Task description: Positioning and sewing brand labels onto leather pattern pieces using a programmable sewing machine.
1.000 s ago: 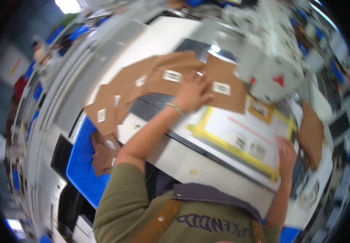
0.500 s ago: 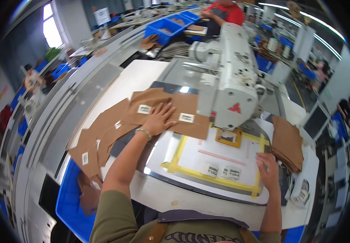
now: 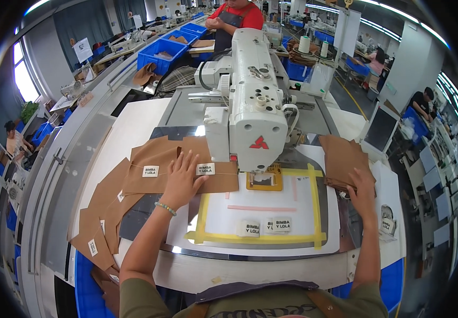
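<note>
My left hand (image 3: 182,179) lies with its fingers spread on brown fabric pieces (image 3: 223,183) left of the sewing machine head (image 3: 258,119). White printed labels (image 3: 205,169) sit on these pieces, one on either side of the hand. At the right, my right hand (image 3: 364,195) has its fingers apart on the near edge of a stack of brown fabric pieces (image 3: 343,153). Between the hands is a white sheet (image 3: 239,198) bordered with yellow tape, with several loose labels (image 3: 250,229) near its front. A small yellow clamp frame (image 3: 264,182) sits below the machine head.
More labelled brown pieces (image 3: 88,225) fan out at the left edge, above a blue bin (image 3: 84,281). Another label bundle (image 3: 387,226) lies at the right. Behind the machine are blue crates (image 3: 160,55) and a co-worker in a red top (image 3: 253,18). A screen (image 3: 381,127) stands at right.
My right hand has moved from the taped sheet's right edge to the stack of brown pieces. My left hand stays flat on the fabric. The view has turned and levelled.
</note>
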{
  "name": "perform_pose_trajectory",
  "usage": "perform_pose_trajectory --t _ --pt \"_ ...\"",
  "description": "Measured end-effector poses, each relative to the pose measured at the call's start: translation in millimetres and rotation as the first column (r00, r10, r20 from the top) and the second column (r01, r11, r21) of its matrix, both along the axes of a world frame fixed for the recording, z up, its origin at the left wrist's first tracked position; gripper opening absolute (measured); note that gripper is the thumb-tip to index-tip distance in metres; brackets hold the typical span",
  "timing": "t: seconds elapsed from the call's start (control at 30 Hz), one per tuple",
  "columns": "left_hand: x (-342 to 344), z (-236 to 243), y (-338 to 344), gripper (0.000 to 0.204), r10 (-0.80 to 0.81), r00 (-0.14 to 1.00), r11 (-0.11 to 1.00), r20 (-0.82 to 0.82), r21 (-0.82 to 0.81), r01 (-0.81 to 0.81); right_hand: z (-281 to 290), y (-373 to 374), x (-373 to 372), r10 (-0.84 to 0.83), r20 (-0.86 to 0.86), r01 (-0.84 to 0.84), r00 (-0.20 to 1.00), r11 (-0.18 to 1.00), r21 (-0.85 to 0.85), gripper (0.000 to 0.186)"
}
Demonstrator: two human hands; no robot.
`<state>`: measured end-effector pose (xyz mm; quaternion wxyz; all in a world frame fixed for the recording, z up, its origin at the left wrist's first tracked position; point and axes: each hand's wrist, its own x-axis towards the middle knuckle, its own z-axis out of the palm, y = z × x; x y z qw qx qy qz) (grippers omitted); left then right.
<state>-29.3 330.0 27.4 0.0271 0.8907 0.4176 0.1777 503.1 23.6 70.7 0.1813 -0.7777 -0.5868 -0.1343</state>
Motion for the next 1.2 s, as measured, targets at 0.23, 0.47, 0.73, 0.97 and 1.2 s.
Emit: perform_pose_trajectory --t 0.23,0.47,0.73,0.97,1.2 --pt "-4.1 -17.8 20.6 0.08 -0.036 0.993 0.995 -0.109 -0.1 0.025 -9.9 26.2 2.8 -0.001 -0.024 0.002 1.0 1.0 0.028 0.037" --pt "-22.7 -17.5 39.5 0.084 -0.056 0.989 0.993 -0.139 -0.111 0.041 -13.1 20.6 15.0 -0.006 -0.027 0.008 1.0 0.996 0.09 0.025" --pt "-44.6 -8.9 46.6 0.086 -0.074 0.981 0.986 -0.178 -0.159 0.046 -6.6 13.1 15.3 0.04 -0.087 -0.031 0.995 0.995 0.095 0.021" --pt "-54.3 -13.8 29.0 0.08 -0.041 0.993 0.999 -0.106 0.015 0.043 -9.3 12.4 18.8 0.019 -0.073 -0.009 0.997 0.991 0.132 0.022" --pt "-10.5 21.3 -28.9 0.059 -0.269 0.951 0.963 0.156 0.044 0.265 7.4 29.2 45.8 -0.015 -0.206 0.018 0.978 1.0 0.011 0.021"
